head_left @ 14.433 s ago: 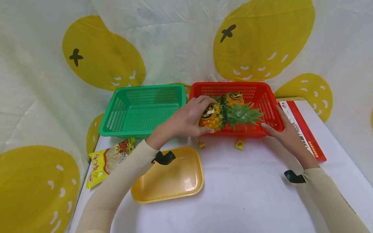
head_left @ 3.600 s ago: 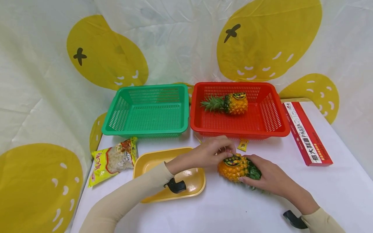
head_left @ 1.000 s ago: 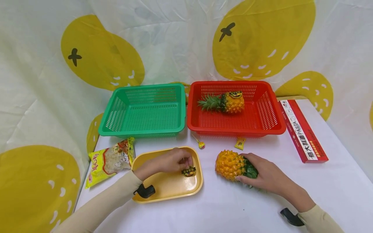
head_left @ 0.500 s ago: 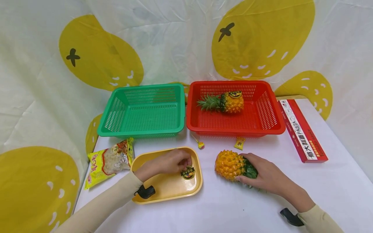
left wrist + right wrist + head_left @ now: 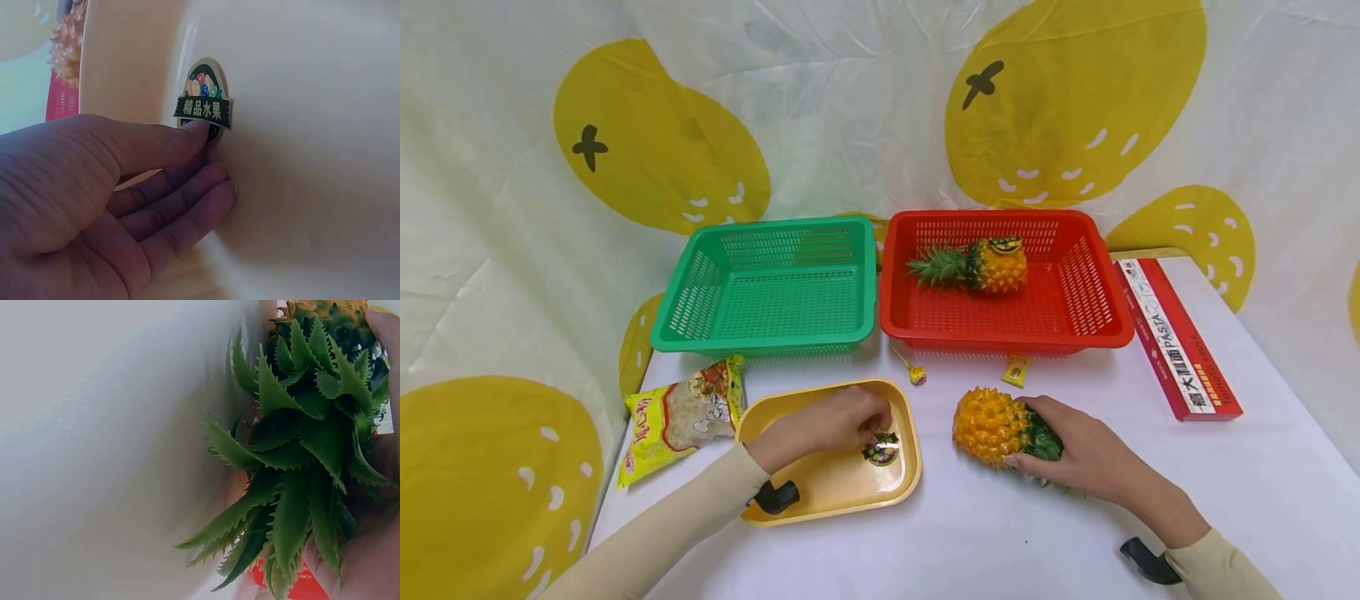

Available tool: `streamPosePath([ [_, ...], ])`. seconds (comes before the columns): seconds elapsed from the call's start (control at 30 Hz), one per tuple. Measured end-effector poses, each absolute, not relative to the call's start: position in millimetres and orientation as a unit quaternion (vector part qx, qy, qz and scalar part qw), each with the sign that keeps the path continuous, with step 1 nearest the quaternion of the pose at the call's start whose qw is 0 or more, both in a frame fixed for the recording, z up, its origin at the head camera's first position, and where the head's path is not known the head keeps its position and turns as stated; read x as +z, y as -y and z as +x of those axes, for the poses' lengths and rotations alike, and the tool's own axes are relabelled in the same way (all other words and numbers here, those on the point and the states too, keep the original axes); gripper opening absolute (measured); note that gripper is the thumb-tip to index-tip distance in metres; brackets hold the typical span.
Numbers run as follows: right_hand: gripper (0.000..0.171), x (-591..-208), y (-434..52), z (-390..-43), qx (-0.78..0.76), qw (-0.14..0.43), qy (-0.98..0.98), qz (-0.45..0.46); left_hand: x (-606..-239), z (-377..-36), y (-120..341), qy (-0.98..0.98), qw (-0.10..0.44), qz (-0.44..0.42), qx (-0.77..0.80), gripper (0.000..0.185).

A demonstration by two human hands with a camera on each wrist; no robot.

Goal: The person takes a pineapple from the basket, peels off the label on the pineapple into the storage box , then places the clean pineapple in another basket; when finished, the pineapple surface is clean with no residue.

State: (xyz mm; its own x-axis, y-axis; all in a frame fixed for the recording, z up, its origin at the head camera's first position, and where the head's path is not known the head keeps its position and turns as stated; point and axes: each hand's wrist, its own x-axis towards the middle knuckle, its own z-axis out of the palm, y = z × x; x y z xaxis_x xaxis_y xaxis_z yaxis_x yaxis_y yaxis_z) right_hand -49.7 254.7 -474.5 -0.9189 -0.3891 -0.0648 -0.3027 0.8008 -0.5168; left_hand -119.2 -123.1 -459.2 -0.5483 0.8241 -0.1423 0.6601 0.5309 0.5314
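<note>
My left hand [image 5: 865, 427] rests inside the yellow tray [image 5: 835, 498]. Its thumb touches the lower edge of a round fruit sticker [image 5: 881, 451] that lies flat on the tray floor. The left wrist view shows the sticker [image 5: 203, 103] against the tray [image 5: 312, 187], with the other fingers [image 5: 187, 206] relaxed below it. My right hand [image 5: 1033, 433] grips a pineapple [image 5: 991, 423] by its green crown. This pineapple lies on its side on the white table. Its crown [image 5: 300, 456] fills the right wrist view.
A second pineapple [image 5: 992, 264] lies in the red basket [image 5: 1000, 342], beside a green basket [image 5: 760, 342]. A snack bag [image 5: 681, 414] sits left of the tray. A lollipop [image 5: 916, 373] and a sachet [image 5: 1017, 369] lie before the red basket, a pasta box [image 5: 1176, 337] at right.
My left hand took the sticker off the pineapple, carried it to the tray and has now lowered it flat onto the tray floor. The right hand still holds the pineapple.
</note>
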Motion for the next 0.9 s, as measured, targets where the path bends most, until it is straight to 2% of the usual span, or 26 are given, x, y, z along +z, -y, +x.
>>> streamPosePath([
  [0.17,0.09,-474.7,-254.1,-49.7,-0.256,0.08,-0.946,-0.184,-456.4,-117.5,123.2,-0.861,0.184,0.431,0.198,0.021],
  [0.4,0.09,-474.2,-253.8,-49.2,-0.257,0.081,-0.945,-0.186,-451.6,-118.7,125.6,-0.866,0.199,0.412,0.2,0.016],
  [0.9,0.088,-473.6,-253.5,-49.7,-0.263,0.082,-0.943,-0.187,-423.8,-122.2,120.3,-0.833,0.186,0.432,0.291,0.012],
])
